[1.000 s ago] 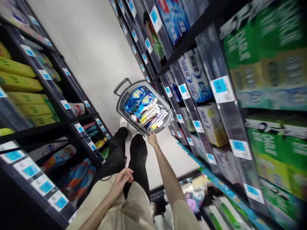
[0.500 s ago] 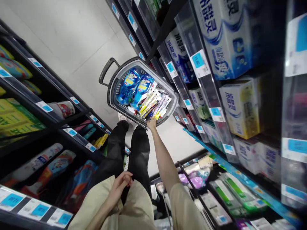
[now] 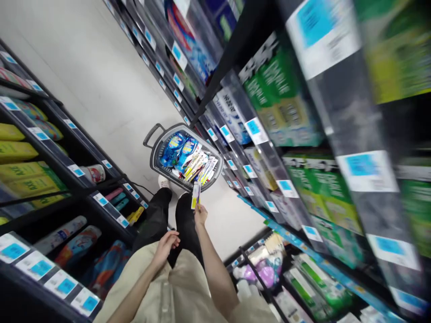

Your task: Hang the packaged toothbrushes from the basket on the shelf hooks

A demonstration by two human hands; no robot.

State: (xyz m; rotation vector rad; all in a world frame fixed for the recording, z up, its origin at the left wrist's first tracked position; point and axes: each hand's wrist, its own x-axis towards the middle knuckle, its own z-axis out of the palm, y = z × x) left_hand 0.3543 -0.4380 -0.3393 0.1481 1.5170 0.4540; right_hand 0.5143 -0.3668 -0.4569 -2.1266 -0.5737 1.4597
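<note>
My right hand (image 3: 201, 215) is closed on the lower end of a slim white-and-yellow toothbrush pack (image 3: 195, 195). It holds the pack upright in front of my legs, at the near side of a grey shopping basket (image 3: 220, 167). Inside the basket are blue bottles (image 3: 188, 150) and several similar slim packs (image 3: 201, 165), lying in a fan. At my waist, my left hand (image 3: 167, 244) has its fingers curled together. Whether anything is inside them is hidden.
Toothpaste boxes (image 3: 279, 98) fill the tall shelves on the right. Yellow packs (image 3: 28, 175) and bottles (image 3: 79, 244) sit on the left shelves. Hanging packages (image 3: 313, 282) are at the lower right. Pale floor (image 3: 94, 85) runs between the shelves beyond the basket.
My right hand has come up out of the basket's near edge, toward me, with a toothbrush pack in it. The view has shifted along the shelves; my left hand stays at my waist.
</note>
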